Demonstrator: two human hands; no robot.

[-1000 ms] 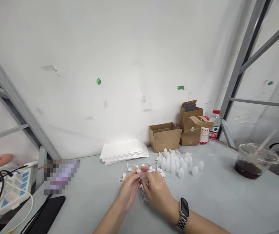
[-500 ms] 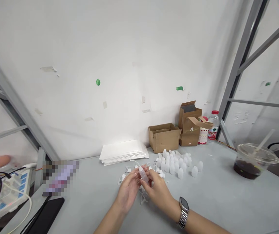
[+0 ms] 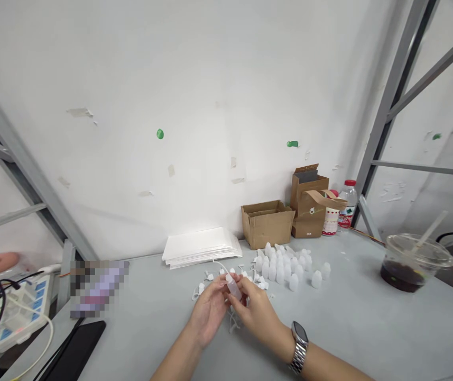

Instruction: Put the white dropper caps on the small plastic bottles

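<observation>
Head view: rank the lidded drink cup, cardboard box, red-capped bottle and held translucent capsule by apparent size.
1. Lidded drink cup, nearer the camera
2. Cardboard box
3. Red-capped bottle
4. Translucent capsule

white wall [image 3: 210,63] with green spots [image 3: 160,134] and pale scraps [image 3: 79,112], gray tabletop [image 3: 142,317], metal frames [image 3: 382,119] at both sides

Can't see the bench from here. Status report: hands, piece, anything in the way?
Left hand touching, right hand gripping translucent white piece. Piece tilted, thin strap at its top. Loose white parts close by; drink cup off right.
</observation>
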